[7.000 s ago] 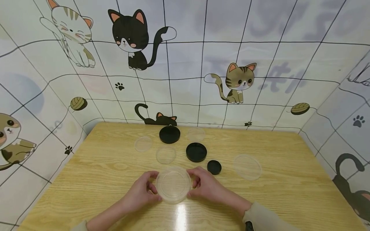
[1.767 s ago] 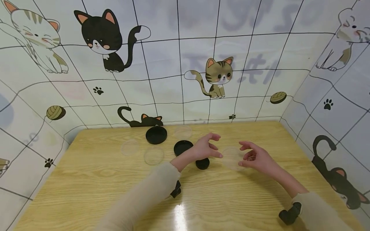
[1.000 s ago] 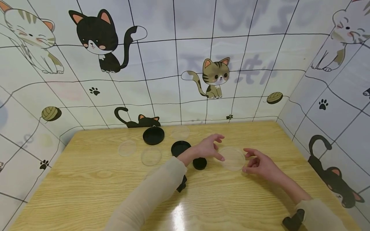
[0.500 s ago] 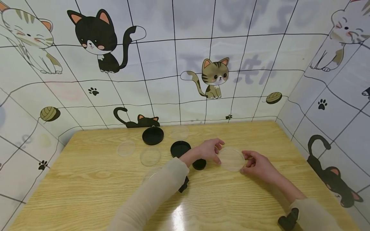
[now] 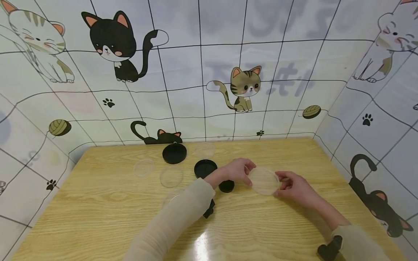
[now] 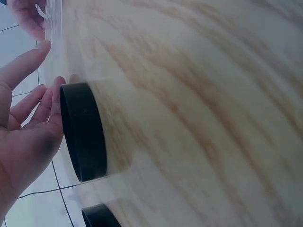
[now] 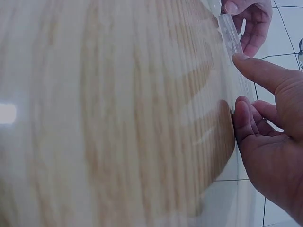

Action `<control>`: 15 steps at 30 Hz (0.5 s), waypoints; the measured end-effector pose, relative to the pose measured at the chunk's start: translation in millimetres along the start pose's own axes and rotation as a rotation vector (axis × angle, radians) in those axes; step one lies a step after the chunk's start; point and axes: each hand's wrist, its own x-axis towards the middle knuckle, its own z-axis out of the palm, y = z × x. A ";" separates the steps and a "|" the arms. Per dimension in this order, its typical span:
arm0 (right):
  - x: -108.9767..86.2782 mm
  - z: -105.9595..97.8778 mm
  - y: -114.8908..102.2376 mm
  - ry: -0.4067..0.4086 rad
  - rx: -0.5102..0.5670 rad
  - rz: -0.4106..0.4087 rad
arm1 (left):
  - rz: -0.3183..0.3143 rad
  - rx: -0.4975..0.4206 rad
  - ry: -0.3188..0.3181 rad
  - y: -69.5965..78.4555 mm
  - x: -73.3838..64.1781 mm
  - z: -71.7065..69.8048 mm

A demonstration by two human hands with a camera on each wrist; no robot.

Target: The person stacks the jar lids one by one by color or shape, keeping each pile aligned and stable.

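A clear, shallow round plastic dish point(image 5: 263, 181) is at the right of the wooden table. My left hand point(image 5: 237, 170) holds its left rim, index finger at the back and thumb at the front. From the right, my right hand point(image 5: 295, 186) grips the opposite rim between thumb and curled fingers. The right wrist view shows the dish's clear edge point(image 7: 230, 35) side-on between both hands. Below my left wrist sits a small black round lid point(image 5: 226, 186), which also stands beside that palm in the left wrist view as a black ring-like side point(image 6: 85, 132).
Two larger black lids point(image 5: 174, 153) lie farther back and left. Several clear discs point(image 5: 171, 177) are spread around them. Another clear dish point(image 5: 169, 198) is partly hidden by my left sleeve point(image 5: 176, 217). Cat-patterned cloth walls point(image 5: 222, 65) border the table point(image 5: 81, 203).
Seven seconds ago both hands held another clear dish at the front middle; it now lies there behind the left sleeve. Both hands moved right, and their fingers have closed onto this dish's rim.
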 end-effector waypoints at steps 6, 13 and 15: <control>1.4 -5.4 -3.2 -0.035 0.056 -0.026 | 0.016 -0.036 0.005 1.2 -4.8 -2.7; 14.8 -10.7 -27.1 -0.087 0.115 -0.085 | 0.006 -0.131 0.084 0.9 -30.9 -18.9; 19.7 -10.1 -35.8 -0.106 0.128 -0.096 | 0.005 -0.160 0.109 -0.3 -41.2 -24.2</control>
